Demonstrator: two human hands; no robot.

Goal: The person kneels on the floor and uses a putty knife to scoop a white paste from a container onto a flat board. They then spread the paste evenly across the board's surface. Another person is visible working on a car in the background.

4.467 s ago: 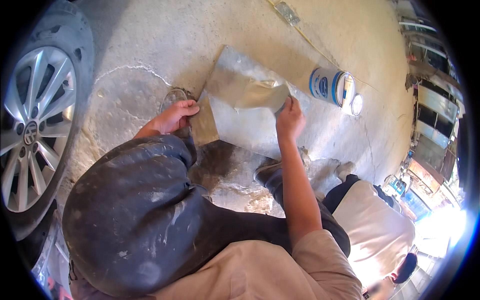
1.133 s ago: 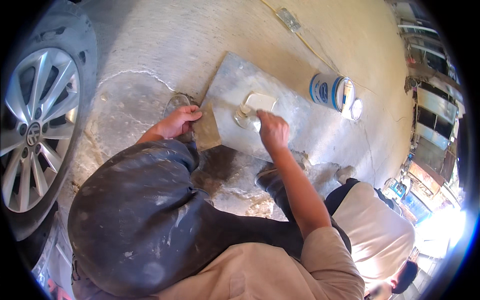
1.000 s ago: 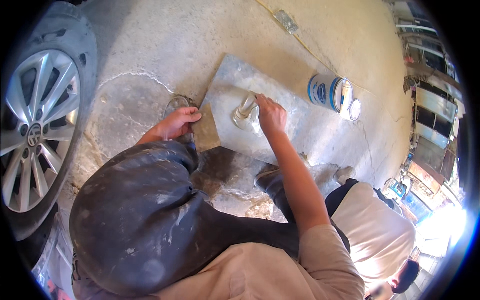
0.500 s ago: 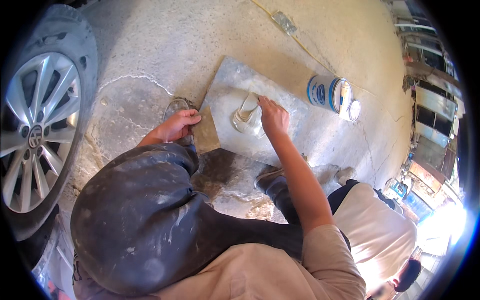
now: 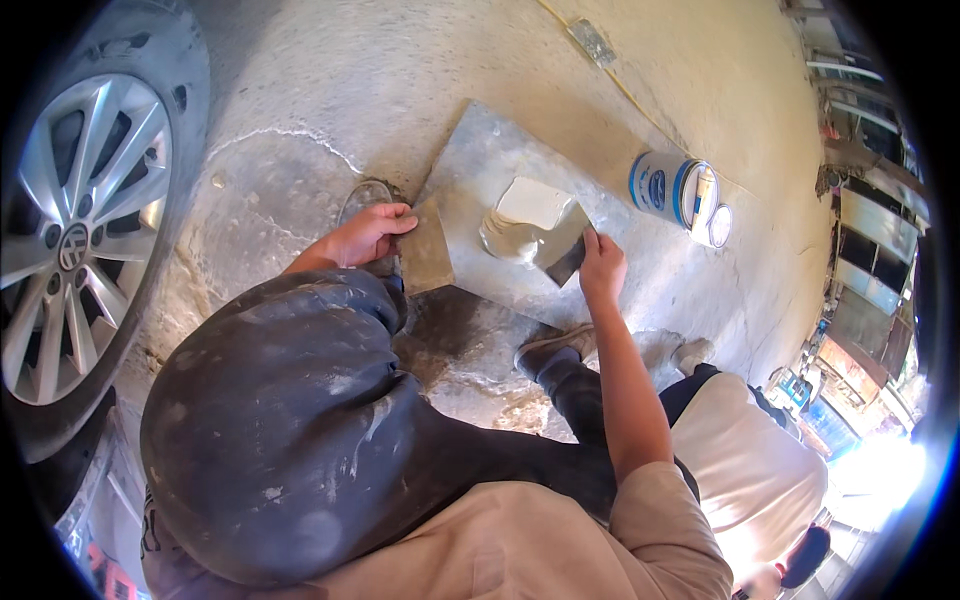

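My left hand is closed on a thin, tan metal spreader at the left corner of a grey flat board. My right hand is closed on a second thin metal spreader, held over the board's right part with its blade by a glossy mound of pale paste. A smoothed, paler patch of paste lies behind the mound. Right of the board a white-and-blue can lies on its side, with a pale tube and a round lid against its open end.
A car wheel stands at far left. A yellow cord with a small flat box runs along the concrete floor beyond the board. A co-worker in a pale shirt bends low at lower right. Cluttered metal racks line the right.
My right hand and its spreader have moved right, out from over the middle of the board, uncovering more of the paste. My left hand has shifted slightly up with the view.
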